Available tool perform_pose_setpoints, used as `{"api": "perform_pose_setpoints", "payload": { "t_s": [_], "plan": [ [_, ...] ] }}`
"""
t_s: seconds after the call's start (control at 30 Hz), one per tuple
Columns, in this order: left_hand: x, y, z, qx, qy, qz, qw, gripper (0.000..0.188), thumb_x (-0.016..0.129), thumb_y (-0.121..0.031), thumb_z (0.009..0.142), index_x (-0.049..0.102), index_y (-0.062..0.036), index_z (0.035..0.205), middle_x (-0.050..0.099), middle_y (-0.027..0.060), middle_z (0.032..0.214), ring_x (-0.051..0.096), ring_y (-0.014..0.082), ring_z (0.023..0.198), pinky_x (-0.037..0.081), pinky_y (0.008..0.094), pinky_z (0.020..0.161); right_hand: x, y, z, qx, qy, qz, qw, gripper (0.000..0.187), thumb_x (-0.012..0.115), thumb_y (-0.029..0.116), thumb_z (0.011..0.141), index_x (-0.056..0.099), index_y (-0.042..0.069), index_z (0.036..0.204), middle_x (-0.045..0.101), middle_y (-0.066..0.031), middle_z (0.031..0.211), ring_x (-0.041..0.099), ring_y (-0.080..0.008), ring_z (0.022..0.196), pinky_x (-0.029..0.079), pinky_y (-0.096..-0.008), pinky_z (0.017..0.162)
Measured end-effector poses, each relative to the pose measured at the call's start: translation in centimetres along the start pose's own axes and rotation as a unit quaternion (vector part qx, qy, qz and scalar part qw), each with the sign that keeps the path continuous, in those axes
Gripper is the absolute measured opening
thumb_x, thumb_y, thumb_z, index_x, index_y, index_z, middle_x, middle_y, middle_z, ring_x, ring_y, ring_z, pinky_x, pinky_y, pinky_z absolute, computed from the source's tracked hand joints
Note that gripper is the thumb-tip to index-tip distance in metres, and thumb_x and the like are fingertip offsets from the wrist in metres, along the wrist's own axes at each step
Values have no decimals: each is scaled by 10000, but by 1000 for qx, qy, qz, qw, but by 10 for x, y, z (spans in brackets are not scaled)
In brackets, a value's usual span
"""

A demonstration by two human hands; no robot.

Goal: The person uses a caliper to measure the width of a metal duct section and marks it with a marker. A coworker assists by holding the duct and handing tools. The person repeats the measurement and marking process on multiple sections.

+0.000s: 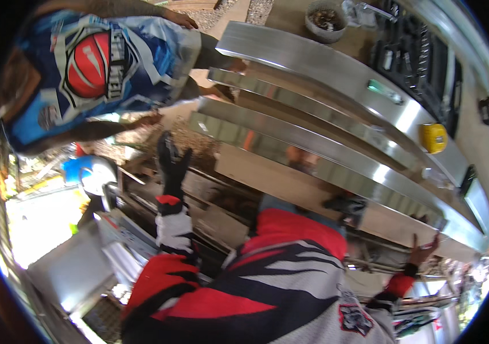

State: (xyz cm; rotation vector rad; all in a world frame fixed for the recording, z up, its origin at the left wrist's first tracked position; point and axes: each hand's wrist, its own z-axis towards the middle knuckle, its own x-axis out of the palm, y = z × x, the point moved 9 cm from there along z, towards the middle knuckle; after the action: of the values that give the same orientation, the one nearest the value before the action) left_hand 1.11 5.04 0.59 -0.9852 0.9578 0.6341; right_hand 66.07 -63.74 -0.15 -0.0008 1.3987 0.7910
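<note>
My left hand [173,161], in a black glove, is raised with its fingers apart and nothing in them, off the left end of the nearest long shiny metal beam [319,156]. My right hand [423,251] looks bare. Its fingers are spread by that beam's right end, with the fingertips close to the lower edge; whether they touch it is unclear. Behind this beam lie a narrower metal strip [296,96] and a wider metal beam [290,50], roughly parallel on a tan work surface [273,178].
A person in a blue patterned shirt [124,63] stands at the left by the beams' ends. A yellow tape measure [434,138] and a green tool [385,90] rest on the far beam. Beyond are a socket set [419,57] and a round basket [326,23].
</note>
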Motion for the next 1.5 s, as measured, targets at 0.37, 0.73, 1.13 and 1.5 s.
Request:
{"api": "perform_pose_setpoints", "payload": {
  "t_s": [0.37,0.73,1.13,1.5],
  "plan": [
    [22,-50,-174,-271,-272,-247,890,103,731,-125,845,651,-69,813,601,-8,728,562,109,667,462,290,599,-26,173,47,-221,-31,221,949,620,754,0,749,385,84,1241,452,-254,1486,487,-366,1330,344,-436,1103],
    [148,-138,-365,-310,-41,23,950,247,617,-289,841,634,-49,783,642,213,790,606,436,743,475,544,669,-10,216,6,-344,90,362,862,615,814,52,675,424,52,1151,565,-267,1348,553,-362,1276,403,-438,1065],
    [293,-161,-467,-281,277,-59,917,227,608,-290,854,650,-70,817,652,185,809,620,405,766,486,516,687,-18,246,5,-414,176,398,800,538,785,25,725,433,46,1132,588,-252,1294,569,-314,1240,402,-428,1058],
    [321,-192,-475,-209,299,-128,922,213,600,-291,866,666,-90,848,662,160,826,633,377,787,497,489,703,-22,259,3,-409,114,407,809,188,634,58,937,450,82,908,735,-178,909,710,-219,839,528,-350,813]
  ]
}}
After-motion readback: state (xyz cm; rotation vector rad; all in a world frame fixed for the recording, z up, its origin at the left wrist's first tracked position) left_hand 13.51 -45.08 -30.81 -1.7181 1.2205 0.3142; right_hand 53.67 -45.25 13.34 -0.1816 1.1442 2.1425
